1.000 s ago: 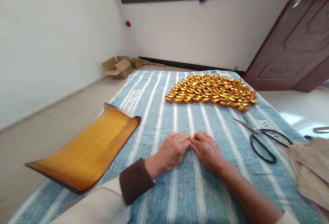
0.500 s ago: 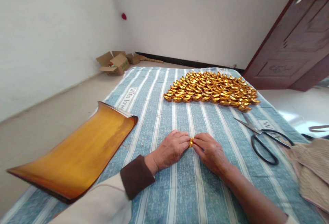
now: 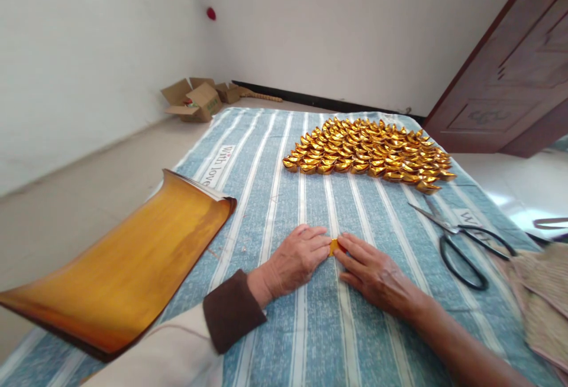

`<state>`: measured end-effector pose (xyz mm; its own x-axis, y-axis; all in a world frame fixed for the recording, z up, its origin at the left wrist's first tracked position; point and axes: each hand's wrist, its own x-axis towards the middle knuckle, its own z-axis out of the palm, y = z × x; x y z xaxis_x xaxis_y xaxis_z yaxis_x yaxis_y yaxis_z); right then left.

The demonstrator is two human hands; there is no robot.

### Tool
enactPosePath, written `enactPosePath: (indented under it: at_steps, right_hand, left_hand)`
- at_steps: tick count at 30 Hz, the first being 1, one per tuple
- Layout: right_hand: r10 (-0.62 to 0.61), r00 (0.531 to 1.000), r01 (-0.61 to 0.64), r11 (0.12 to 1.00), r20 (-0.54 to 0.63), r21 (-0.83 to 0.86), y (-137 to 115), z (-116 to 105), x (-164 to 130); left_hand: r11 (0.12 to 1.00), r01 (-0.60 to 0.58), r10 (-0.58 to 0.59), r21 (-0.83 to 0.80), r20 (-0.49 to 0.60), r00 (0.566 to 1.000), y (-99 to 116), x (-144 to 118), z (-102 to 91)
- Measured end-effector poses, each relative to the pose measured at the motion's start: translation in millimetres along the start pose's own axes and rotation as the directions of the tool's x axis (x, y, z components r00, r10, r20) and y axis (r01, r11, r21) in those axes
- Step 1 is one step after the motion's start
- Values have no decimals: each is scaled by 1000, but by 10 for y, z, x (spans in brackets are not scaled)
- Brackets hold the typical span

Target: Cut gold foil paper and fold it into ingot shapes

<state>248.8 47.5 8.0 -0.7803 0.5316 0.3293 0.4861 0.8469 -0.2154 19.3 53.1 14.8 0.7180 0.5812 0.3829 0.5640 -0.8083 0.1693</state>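
Between my two hands is a small folded piece of gold foil paper (image 3: pixel 333 247), held low against the striped cloth and partly covered by fingers. My left hand (image 3: pixel 298 258) has its fingers closed on the paper's left end. From the other side my right hand (image 3: pixel 370 268) grips the right end, its fingers stretched fairly straight over it and pressing down. Beyond the hands, many gold paper ingots (image 3: pixel 370 149) sit in close rows. A stack of gold paper sheets (image 3: pixel 128 263), curled at the edges, lies left of my left arm.
Scissors (image 3: pixel 452 230) with black handles lie partly open to the right, blades pointing away. A beige textured fabric item (image 3: pixel 539 298) is at the right edge. The blue striped cloth (image 3: pixel 255 192) covers the table. Open cardboard boxes (image 3: pixel 195 102) stand on the floor behind.
My right hand has gone from a tighter pinch to straighter fingers laid over the paper, and more of the paper shows. The view has tilted slightly downward.
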Motion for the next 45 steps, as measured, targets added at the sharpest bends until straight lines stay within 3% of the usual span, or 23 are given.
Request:
enactPosePath:
  at_steps: [16,45]
  right_hand:
    - [80,996,-82,996,-37,-41,-95,62,-6]
    - [65,990,-65,998,-129,6,-65,133,-68]
  left_hand:
    - [999,53,-51,-14,69,996,-10,-24,-17]
    - [994,45,-15,-97,288,958,-168,-43,-248]
